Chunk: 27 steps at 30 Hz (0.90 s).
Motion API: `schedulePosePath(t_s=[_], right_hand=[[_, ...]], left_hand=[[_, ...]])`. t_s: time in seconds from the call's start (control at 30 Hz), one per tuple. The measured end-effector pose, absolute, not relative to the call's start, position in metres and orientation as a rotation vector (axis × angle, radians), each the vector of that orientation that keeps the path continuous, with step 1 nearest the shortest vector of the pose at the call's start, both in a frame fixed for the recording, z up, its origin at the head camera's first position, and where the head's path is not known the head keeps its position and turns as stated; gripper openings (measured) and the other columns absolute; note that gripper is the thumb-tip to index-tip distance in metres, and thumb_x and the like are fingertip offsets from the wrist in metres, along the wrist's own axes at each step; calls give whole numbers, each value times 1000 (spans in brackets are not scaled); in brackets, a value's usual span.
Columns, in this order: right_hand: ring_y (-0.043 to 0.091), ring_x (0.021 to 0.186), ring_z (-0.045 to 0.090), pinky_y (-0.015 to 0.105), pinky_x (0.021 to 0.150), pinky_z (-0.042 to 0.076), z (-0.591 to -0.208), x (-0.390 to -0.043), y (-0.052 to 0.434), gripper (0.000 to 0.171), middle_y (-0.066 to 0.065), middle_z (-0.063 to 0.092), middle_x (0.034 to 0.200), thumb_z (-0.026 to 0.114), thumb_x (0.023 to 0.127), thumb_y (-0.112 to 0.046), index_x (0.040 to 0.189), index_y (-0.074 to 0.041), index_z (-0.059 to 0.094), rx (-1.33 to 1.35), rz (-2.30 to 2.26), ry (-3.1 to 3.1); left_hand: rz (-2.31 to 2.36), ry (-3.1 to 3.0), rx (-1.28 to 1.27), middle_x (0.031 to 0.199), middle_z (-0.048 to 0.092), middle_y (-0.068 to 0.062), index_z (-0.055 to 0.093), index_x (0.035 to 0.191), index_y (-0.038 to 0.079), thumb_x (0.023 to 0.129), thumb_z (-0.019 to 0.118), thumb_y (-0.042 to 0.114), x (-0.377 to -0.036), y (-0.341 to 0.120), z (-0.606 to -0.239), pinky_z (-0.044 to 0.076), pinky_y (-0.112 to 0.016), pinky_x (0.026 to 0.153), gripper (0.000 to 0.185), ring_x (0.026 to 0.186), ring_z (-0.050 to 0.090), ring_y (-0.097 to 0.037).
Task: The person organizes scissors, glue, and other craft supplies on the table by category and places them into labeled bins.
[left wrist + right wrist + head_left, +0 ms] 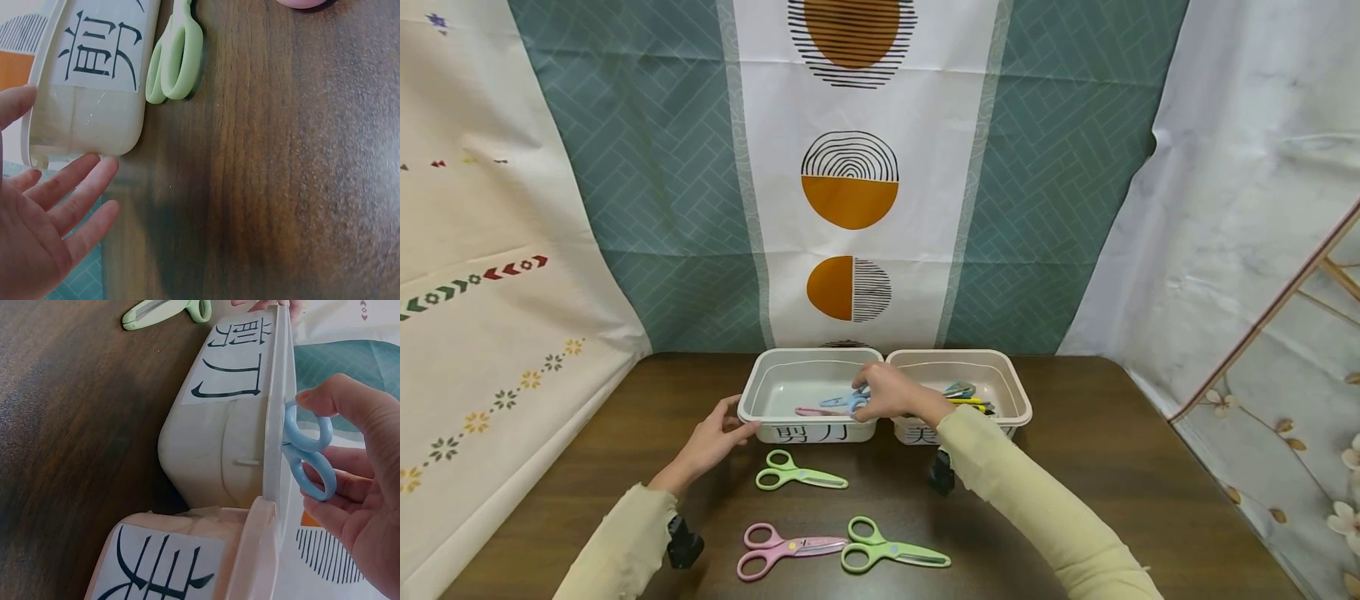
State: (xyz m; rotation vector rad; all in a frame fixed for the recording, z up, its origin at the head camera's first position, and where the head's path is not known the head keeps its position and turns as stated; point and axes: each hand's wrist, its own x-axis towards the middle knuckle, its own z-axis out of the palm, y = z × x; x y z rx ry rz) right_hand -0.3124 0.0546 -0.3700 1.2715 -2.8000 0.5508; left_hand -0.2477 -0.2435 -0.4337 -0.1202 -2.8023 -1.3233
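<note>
Over the left white bin point(760, 419), my right hand point(891, 390) holds a pair of light blue scissors by the handles point(322, 478), the blades pointing left and down into the bin. Beneath them something pink point(808, 412) lies inside. At the bin's left front corner is my left hand point(711, 442), its fingers fairly straight and spread, with the thumb at the rim and fingertips against the end wall in the left wrist view. Green scissors point(790, 472) lie just in front of the bin. Nearer are pink scissors point(782, 546) and another green pair point(880, 547).
A second white bin point(1018, 400) stands right beside the first, holding yellow-and-black cutters point(976, 403) and a teal tool point(958, 389). Both bins carry labels with black characters. A patterned cloth point(850, 108) hangs behind the brown table point(1075, 467).
</note>
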Motion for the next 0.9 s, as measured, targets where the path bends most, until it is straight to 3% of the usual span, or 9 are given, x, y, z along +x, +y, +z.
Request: schedulePosePath(t_s=[0.33,0.63,0.9], right_hand=[[12,71,48,20,59,40,-375,-317,50,37,6,63,87,70,66,-20,96,3,68,1225,633,-2798],[15,81,52,20,65,42,-378,-320,47,48,13,63,104,72,71,-22,110,3,63,1194,698,-2843],[17,84,55,21,68,43,-379,-321,43,48,14,63,107,76,70,-21,112,0,62,1183,736,-2824]], left_hand=[[-1313,-2819,-121,110,57,-26,26,136,-1,87,60,35,-246,-242,-431,43,-51,84,69,85,64,-27],[-1296,-2823,-116,110,57,-26,26,136,-1,87,59,36,-249,-243,-432,43,-51,83,70,84,63,-26],[-1296,-2825,-111,108,59,-24,27,136,0,86,60,37,-249,-243,-433,44,-50,83,70,83,64,-26]])
